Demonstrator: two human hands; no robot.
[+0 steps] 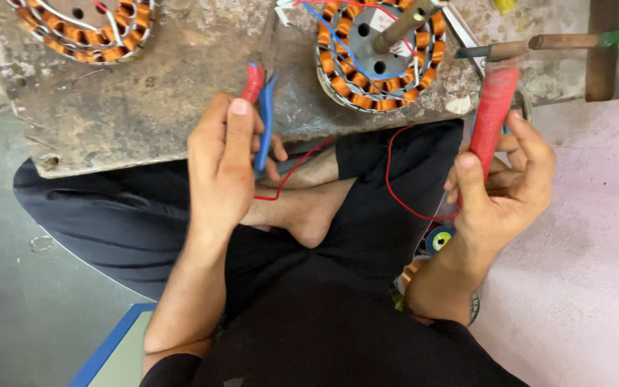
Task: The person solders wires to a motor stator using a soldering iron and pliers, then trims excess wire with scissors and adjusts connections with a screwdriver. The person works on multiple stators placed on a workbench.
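Looking down from the head camera, I see my left hand (223,168) wrapped around a pair of pliers with red and blue handles (261,107); that grip is clamped on the handles, thumb pointing up along them, and the tool's nose is lost against the edge of the desk (145,93). My right hand (503,190) is clamped on a soldering iron with a red handle (493,115), held upright at the right end of the desk; its metal part reaches up toward a dark rod lying across the top right. A thin red wire (402,186) loops from under the desk edge across my dark trousers to the right hand, and another red strand runs below the left hand, over my bare foot (302,211).

On the worn grey desk, between the two hands, sits a motor stator with copper coils (377,57), a shaft standing out of its middle and red, blue and white leads crossing it. A second copper-wound stator (87,25) lies at the top left, partly cut off by the frame. A small blue-and-yellow spool (438,240) shows just beside my right wrist.
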